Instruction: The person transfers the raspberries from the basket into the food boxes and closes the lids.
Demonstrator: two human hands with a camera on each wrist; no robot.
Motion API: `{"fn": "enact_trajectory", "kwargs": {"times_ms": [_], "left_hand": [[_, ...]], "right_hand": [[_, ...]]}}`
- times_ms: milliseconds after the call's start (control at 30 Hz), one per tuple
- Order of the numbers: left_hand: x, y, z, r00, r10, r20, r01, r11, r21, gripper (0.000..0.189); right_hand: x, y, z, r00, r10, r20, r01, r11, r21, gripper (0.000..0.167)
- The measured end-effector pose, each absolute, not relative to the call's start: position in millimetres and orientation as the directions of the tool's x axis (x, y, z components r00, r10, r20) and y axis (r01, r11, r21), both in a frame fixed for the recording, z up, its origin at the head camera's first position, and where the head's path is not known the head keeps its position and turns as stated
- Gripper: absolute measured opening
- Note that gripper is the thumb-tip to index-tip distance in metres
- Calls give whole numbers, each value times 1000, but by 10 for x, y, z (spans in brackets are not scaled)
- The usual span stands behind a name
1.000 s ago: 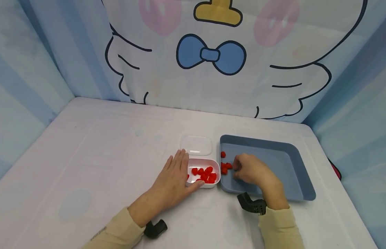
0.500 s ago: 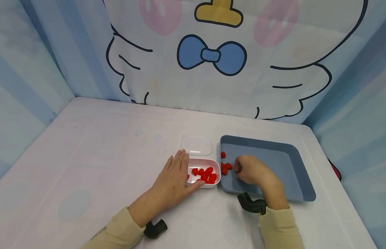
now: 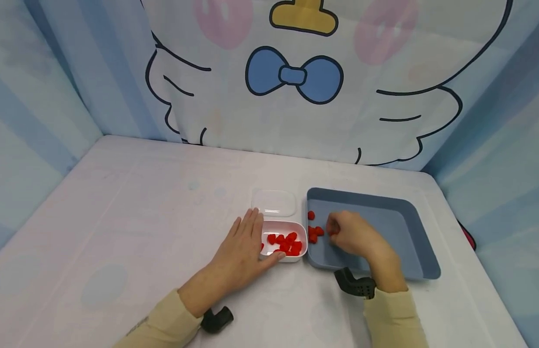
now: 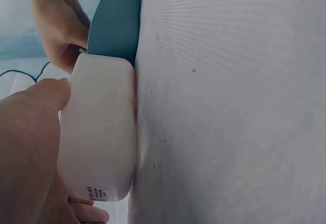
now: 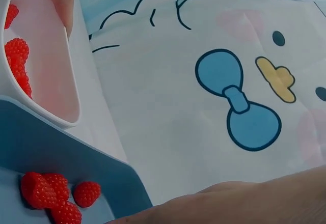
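In the head view a small white-and-pink box (image 3: 280, 227) holds several red raspberries (image 3: 291, 245). My left hand (image 3: 234, 258) rests against the box's left side with straight fingers, its thumb on the near rim. Inside the blue-grey tray (image 3: 404, 232), my right hand (image 3: 358, 237) has curled fingers and pinches a raspberry (image 3: 334, 234), of which just a bit of red shows. Several other raspberries (image 5: 51, 188) lie by the tray's left wall. The right wrist view hides the right fingertips.
A clear plastic lid (image 3: 275, 203) lies flat behind the box. The tray stands directly right of the box. Blue patterned curtains (image 3: 43, 111) enclose the white table (image 3: 121, 203) at the back and sides.
My right hand has lifted and shifted slightly within the tray, and red now shows between its fingers. The left hand and the box stay in place.
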State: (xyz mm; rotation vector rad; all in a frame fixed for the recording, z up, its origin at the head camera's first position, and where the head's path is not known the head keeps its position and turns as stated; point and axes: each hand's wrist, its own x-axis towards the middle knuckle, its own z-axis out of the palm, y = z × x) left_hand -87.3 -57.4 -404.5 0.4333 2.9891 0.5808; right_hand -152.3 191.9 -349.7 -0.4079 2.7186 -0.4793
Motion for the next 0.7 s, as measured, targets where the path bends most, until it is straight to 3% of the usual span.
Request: {"fn": "enact_trajectory", "kwargs": {"times_ms": [700], "left_hand": [[-861,-584,-4044,-960,278,-18,252,894,371,99]], "right_hand": [[-1487,1810,-3430,-897,-433,-84,-356,824,-441,11]]}}
